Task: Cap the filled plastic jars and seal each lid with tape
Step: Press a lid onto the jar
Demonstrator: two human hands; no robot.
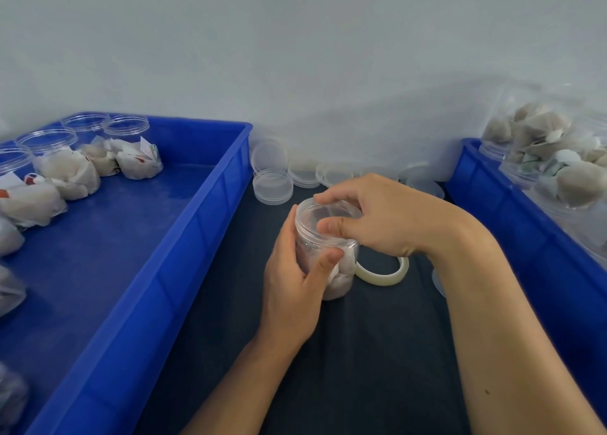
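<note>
Between blue trays, jar (325,254) in left hand (292,290), right hand (371,214) gripping lid (323,213)

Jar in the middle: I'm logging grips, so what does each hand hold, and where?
Left hand grips the jar round its body; right hand pinches the lid by its rim.

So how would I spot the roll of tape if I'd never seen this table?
Find the dark mat between the two blue crates. At its middle, two hands hold a clear jar. The tape roll lies flat just right of that jar, under the right wrist: a pale cream open ring, unlike the clear solid lids by the wall.
</note>
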